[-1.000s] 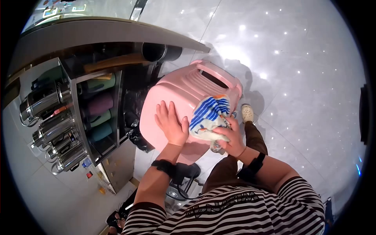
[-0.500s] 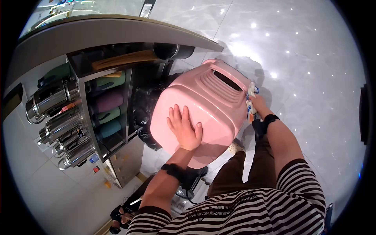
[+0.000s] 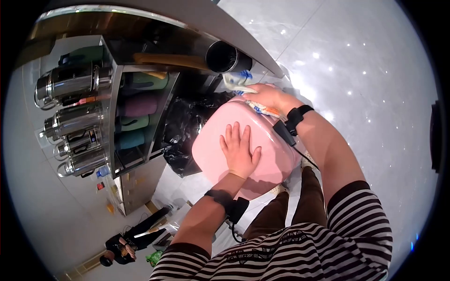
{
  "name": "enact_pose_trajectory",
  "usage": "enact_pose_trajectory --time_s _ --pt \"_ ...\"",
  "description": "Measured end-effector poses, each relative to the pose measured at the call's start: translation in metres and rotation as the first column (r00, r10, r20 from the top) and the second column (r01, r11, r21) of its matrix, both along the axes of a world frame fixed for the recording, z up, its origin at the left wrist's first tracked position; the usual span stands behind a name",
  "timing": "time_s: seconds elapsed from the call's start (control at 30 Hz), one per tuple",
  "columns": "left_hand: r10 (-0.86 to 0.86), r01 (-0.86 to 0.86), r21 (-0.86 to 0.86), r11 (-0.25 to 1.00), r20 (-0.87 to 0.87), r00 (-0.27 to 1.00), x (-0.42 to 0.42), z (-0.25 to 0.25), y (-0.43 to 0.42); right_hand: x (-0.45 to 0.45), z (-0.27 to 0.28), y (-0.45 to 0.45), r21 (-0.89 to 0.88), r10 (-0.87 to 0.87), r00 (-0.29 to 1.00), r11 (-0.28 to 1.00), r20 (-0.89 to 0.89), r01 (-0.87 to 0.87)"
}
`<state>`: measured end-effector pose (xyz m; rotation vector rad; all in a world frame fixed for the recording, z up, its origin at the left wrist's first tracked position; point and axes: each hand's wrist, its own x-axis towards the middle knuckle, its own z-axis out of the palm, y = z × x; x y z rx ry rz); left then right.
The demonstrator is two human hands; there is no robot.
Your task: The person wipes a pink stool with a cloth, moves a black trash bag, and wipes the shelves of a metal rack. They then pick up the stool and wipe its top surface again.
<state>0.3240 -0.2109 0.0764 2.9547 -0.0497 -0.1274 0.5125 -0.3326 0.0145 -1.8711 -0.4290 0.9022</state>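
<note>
A pink plastic stool stands in front of me, its broad smooth face towards the camera. My left hand lies flat on that face with the fingers spread. At the stool's far edge, my right hand is closed around a crumpled white cloth with blue and orange print. Part of the cloth hangs out beyond the fingers, and another part touches the stool below the hand. The stool's slotted side is hidden behind my right hand and wrist.
A black bin and a black plastic bag are beyond the stool. At left, a metal shelf holds several coloured jugs, with steel flasks beside it. Another person is at lower left. Grey tiled floor extends right.
My right hand has moved with the cloth from the stool's right side to its far edge. The left hand stays flat on the stool. The view has shifted, showing more of the bin.
</note>
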Motion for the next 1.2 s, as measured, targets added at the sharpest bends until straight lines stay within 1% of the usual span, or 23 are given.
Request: enact_pose_trajectory --time_s 0.1,0.13,0.17,0.2,0.23,0.27,0.33,0.37,0.47,0.5,0.6,0.63,0.67,0.73,0.83,0.87,0.93,0.97,1.0,1.07,1.13,1.17,1.2 --pt "0.021 -0.021 -0.01 1.0 -0.006 1.0 0.0 -0.002 0.0 -0.005 -0.055 -0.005 0.011 -0.003 0.997 1.0 -0.079 0.004" --pt "0.027 -0.027 -0.013 1.0 -0.004 1.0 0.0 -0.002 0.0 -0.019 -0.09 -0.01 0.092 -0.053 0.969 0.995 0.243 0.031" --pt "0.032 -0.032 -0.018 0.999 -0.006 0.999 0.0 -0.002 0.0 -0.043 -0.05 -0.03 0.064 -0.159 0.964 0.987 0.212 0.148" --pt "0.034 -0.035 -0.024 0.999 -0.01 0.999 0.0 -0.002 0.0 -0.056 -0.031 -0.052 0.086 -0.099 0.995 0.991 0.001 0.099" --pt "0.033 -0.033 -0.027 0.999 -0.001 0.999 0.0 -0.002 -0.001 -0.069 -0.013 -0.073 0.092 -0.043 0.978 0.994 -0.206 0.063" --pt "0.032 -0.032 -0.029 0.999 0.01 0.999 0.001 -0.002 -0.001 -0.09 -0.011 -0.09 0.063 -0.085 0.98 0.993 -0.181 0.098" --pt "0.041 -0.041 -0.035 0.999 0.005 0.999 0.001 0.0 -0.003 -0.133 -0.034 -0.124 0.225 -0.13 0.991 0.965 -0.021 0.131" --pt "0.043 -0.043 -0.039 0.998 -0.007 0.999 0.001 0.001 -0.003 -0.145 -0.03 -0.135 0.152 -0.12 0.992 0.98 -0.042 0.125" --pt "0.042 -0.042 -0.053 0.998 -0.009 0.999 0.003 0.001 0.0 -0.158 -0.022 -0.151 0.128 -0.152 0.984 0.978 -0.097 0.164" --pt "0.046 -0.046 -0.058 0.997 -0.007 0.999 0.002 0.0 -0.001 -0.155 -0.015 -0.142 0.095 -0.277 0.945 0.95 -0.174 0.297" --pt "0.059 -0.065 -0.102 0.993 -0.056 0.997 0.004 0.01 -0.002 -0.107 0.04 -0.085 0.211 -0.385 0.855 0.857 -0.348 0.471" --pt "0.063 -0.069 -0.09 0.994 -0.066 0.996 0.004 0.01 -0.002 -0.091 0.034 -0.063 0.26 -0.321 0.947 0.913 -0.016 0.314" --pt "0.063 -0.068 -0.089 0.994 -0.061 0.996 0.005 0.01 -0.001 -0.074 0.024 -0.04 0.257 -0.229 0.921 0.955 0.317 0.149" --pt "0.056 -0.061 -0.091 0.994 -0.055 0.997 0.005 0.009 -0.001 -0.032 0.015 -0.007 0.082 -0.24 0.97 0.967 -0.041 0.242" --pt "0.05 -0.052 -0.095 0.994 -0.031 0.998 0.005 0.009 -0.001 0.007 -0.039 0.02 0.039 -0.166 0.983 0.986 0.08 0.164" --pt "0.046 -0.048 -0.091 0.995 -0.023 0.999 0.005 0.009 0.0 0.013 -0.046 0.024 0.077 -0.218 0.95 0.968 -0.223 0.24" --pt "0.052 -0.054 -0.085 0.995 -0.026 0.998 0.006 0.009 0.001 0.022 -0.047 0.027 0.015 -0.186 0.947 0.98 -0.263 0.197" --pt "0.056 -0.059 -0.086 0.995 -0.035 0.998 0.006 0.01 0.001 0.021 -0.048 0.024 0.054 -0.191 0.92 0.974 -0.341 0.222" --pt "0.066 -0.07 -0.096 0.993 -0.043 0.997 0.005 0.01 0.0 0.022 -0.055 0.02 0.079 -0.104 0.974 0.989 -0.2 0.122" --pt "0.075 -0.079 -0.092 0.993 -0.042 0.996 0.005 0.009 -0.001 0.016 -0.029 0.006 0.094 -0.025 0.99 0.995 -0.138 0.038" --pt "0.076 -0.079 -0.09 0.993 -0.036 0.996 0.004 0.009 0.0 0.007 0.017 -0.018 0.079 0.038 0.967 0.997 -0.253 -0.019" --pt "0.084 -0.087 -0.1 0.991 -0.029 0.996 0.004 0.01 0.0 0.001 0.008 -0.029 0.078 0.044 0.956 0.997 -0.289 -0.022" --pt "0.083 -0.084 -0.11 0.99 -0.012 0.996 0.001 0.009 0.0 -0.011 0.014 -0.04 0.15 0.061 0.928 0.989 -0.366 -0.006"
